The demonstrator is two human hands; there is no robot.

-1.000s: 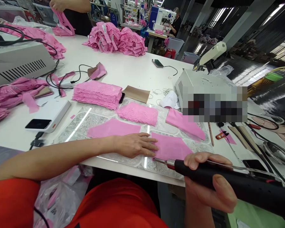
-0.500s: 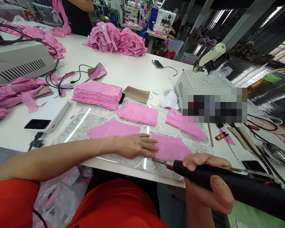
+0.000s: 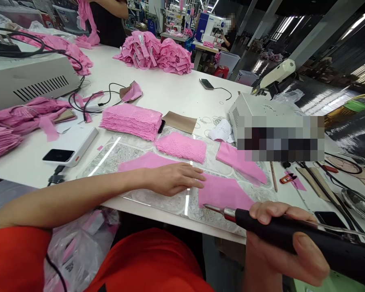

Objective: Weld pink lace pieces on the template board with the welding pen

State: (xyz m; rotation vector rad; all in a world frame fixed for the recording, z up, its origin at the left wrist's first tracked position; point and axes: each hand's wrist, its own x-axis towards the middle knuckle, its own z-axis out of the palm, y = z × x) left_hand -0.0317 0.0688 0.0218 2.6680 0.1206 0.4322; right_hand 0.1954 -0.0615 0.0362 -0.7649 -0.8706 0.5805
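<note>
Watching, I see left hand [image 3: 167, 181] open over mid-frame pink cloth [image 3: 224, 192], probably light, limp, best held by edges; right hand [image 3: 276, 255] grips black tool [image 3: 278, 231]

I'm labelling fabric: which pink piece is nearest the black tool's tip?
The flat panel right of the left hand: the tip is at its near-left corner; others lie farther.

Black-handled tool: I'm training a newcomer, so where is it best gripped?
Probably around the black handle, from the right, behind the metal collar. The handle is long and thick, while the thin metal tip points left along the pink cloth piece's near edge. The right hand grips it there.
</note>
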